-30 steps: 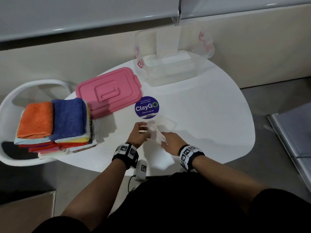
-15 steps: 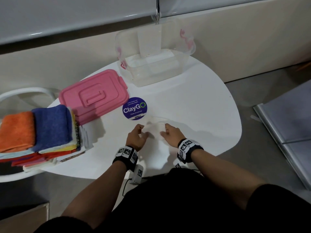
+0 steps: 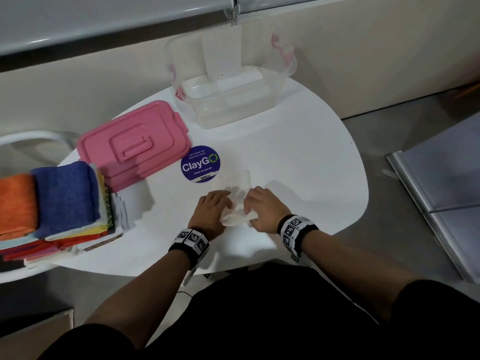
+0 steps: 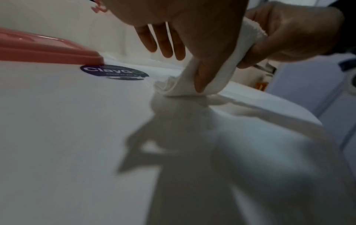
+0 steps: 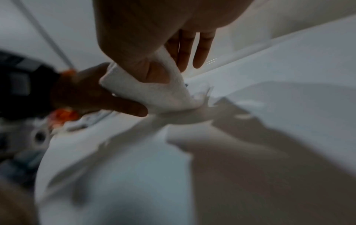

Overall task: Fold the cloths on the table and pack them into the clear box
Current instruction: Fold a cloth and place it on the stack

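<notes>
The left hand [image 3: 213,209] and the right hand [image 3: 262,207] sit close together near the front edge of the white oval table [image 3: 298,162], both gripping one small white terry cloth [image 3: 235,213]. The wrist views show each thumb pinching the fabric against the fingers; one end is lifted off the surface and the other end trails on it. It looks bunched, not squared off, so I judge this fold to be in its middle stage.

Further out, the clear plastic box with pink latches [image 3: 228,100] stands open at the far side of the table, and no coloured cloth shows inside it. Its pink plastic lid [image 3: 132,144] lies apart, to the left. A stack of folded cloths in orange, blue and other colours [image 3: 54,203] waits at the left edge. Packing appears barely begun.
</notes>
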Demonstrator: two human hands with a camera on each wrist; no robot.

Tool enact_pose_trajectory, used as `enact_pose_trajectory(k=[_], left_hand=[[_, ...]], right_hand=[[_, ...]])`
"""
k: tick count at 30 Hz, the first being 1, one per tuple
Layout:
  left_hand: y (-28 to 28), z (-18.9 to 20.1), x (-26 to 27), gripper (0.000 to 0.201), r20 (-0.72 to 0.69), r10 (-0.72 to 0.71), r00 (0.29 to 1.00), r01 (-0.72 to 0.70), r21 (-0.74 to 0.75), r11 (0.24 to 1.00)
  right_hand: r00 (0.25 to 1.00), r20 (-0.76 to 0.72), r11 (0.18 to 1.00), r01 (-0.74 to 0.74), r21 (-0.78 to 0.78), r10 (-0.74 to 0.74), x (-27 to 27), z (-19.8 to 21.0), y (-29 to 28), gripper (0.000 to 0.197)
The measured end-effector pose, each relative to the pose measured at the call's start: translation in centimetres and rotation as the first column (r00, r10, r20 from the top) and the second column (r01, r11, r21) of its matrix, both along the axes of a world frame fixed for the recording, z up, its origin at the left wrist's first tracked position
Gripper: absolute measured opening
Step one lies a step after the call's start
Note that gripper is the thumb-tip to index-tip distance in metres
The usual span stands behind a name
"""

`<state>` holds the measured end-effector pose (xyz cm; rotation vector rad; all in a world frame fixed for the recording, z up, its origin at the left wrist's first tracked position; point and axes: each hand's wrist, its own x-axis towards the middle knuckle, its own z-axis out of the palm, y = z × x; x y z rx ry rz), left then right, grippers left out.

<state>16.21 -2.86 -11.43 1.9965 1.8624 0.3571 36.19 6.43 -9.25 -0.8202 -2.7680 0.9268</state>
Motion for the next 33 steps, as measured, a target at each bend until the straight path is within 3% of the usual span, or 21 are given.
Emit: enact_pose_trajectory(k=[3,7,10,12,16,18,19,22,25,29,33], left_hand=[[-1.5,-1.2,-0.6,0.083,-0.014,-0.096,0.995,0.092,-0.203,0.975],[-2.8,-2.2,-0.3,0.080,-0.134,-0.181,0.974,0.150,-0.216,0.965],[-3.2,-2.5,-0.1,0.085,-0.143,-0.163,0.976,0.124,-0.249,0.961],[-3.2,-2.3,-0.1,0.091,-0.126,-0.163,0.979,0.125,-0.265,0.956],[-2.9,-2.3,-0.5,0.092,-0.108,-0.197,0.975,0.152,-0.325,0.933],[-2.4,-1.6,-0.2,0.083,-0.003,-0.090,0.996,0.084,-0.325,0.942],[-2.1,-0.9,0.1,0.077,0.078,0.029,0.997,-0.002,-0.332,0.943],[-0.6,1.0,0.5,0.053,0.269,0.376,0.887,-0.272,-0.354,0.895],[0.6,1.2,-0.1,0.048,0.279,0.466,0.840,-0.363,-0.349,0.864],[2.2,0.7,-0.6,0.038,0.247,0.567,0.786,-0.443,-0.415,0.795],[3.2,0.5,-0.8,0.042,0.225,0.675,0.703,-0.527,-0.473,0.706]], right_hand=[[0.977,0.159,0.988,-0.151,0.031,0.144,1.3,-1.2,-1.0,0.040],[0.962,0.175,0.972,-0.225,0.071,0.210,2.4,-1.7,-1.5,0.037],[0.939,0.195,0.954,-0.298,0.044,0.284,2.6,-2.1,-1.6,0.044],[0.953,0.176,0.968,-0.249,-0.015,0.248,2.6,-2.3,-1.6,0.044],[0.976,0.208,0.974,0.101,-0.203,-0.058,1.5,-1.1,-1.3,0.028],[0.960,0.202,0.942,0.238,-0.238,-0.192,0.2,-0.5,-0.8,0.029],[0.950,0.185,0.919,0.294,-0.261,-0.251,-0.4,-0.5,-0.5,0.029],[0.898,0.171,0.799,0.439,-0.410,-0.406,-2.2,-0.7,1.0,0.040],[0.873,0.238,0.706,0.484,-0.517,-0.425,-3.3,-0.9,2.3,0.058],[0.862,0.320,0.759,0.501,-0.415,-0.394,-3.7,-1.1,3.1,0.024],[0.815,0.341,0.730,0.575,-0.369,-0.469,-4.8,-1.0,3.1,0.045]])
